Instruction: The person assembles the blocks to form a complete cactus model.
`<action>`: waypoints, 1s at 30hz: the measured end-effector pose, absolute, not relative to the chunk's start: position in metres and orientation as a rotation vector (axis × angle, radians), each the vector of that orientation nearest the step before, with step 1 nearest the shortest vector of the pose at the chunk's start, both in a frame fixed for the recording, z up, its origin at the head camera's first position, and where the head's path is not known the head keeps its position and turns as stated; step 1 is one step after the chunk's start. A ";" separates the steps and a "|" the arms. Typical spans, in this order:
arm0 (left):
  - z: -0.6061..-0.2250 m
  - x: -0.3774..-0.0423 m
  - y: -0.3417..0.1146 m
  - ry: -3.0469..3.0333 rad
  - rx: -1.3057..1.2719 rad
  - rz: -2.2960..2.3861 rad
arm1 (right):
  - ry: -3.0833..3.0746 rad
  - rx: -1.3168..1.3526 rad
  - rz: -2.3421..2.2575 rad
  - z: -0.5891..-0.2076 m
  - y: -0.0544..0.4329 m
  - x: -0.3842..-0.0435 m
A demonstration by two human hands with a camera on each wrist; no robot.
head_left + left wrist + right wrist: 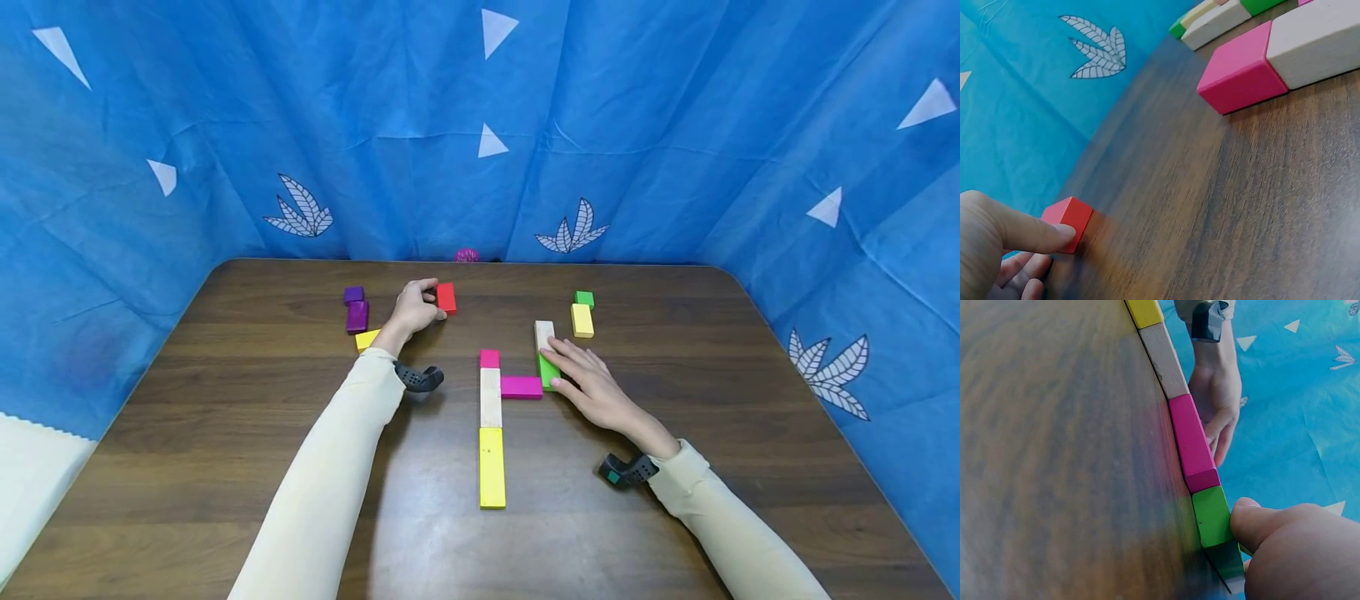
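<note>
At the back of the table, my left hand (415, 308) is at a red block (446, 298). Its thumb touches the block's near end, and the other fingers curl at the block's left side, partly hidden in the left wrist view. Farther right, my right hand (592, 387) rests over a green block (549, 372) and the white block (544, 333) behind it. The thumb lies against the green block in the right wrist view, and the fingers stretch across where the two blocks meet. A magenta block (521, 387) lies crosswise beside the green one.
A row of a pink cube (490, 359), a white block (491, 398) and a yellow block (492, 468) runs down the middle. Two purple blocks (357, 317) and a partly covered yellow block (366, 340) lie left. A pale yellow block (582, 321) and green cube (584, 298) are back right.
</note>
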State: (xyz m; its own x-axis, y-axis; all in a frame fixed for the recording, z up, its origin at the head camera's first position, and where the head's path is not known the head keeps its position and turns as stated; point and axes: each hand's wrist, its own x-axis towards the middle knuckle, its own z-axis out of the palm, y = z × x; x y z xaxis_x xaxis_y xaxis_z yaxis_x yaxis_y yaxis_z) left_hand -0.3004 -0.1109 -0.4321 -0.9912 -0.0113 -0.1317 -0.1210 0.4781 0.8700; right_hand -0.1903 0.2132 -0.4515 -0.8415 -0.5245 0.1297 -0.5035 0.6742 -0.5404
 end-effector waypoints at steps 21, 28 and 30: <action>-0.430 -0.298 -0.112 2.633 -0.061 1.500 | 2.846 -0.873 -0.905 -0.451 0.214 -0.190; -0.430 -0.287 -0.104 2.647 0.070 1.548 | 2.839 -0.887 -0.903 -0.451 0.215 -0.190; -0.431 -0.281 -0.101 2.636 0.101 1.557 | 2.837 -0.888 -0.900 -0.451 0.215 -0.191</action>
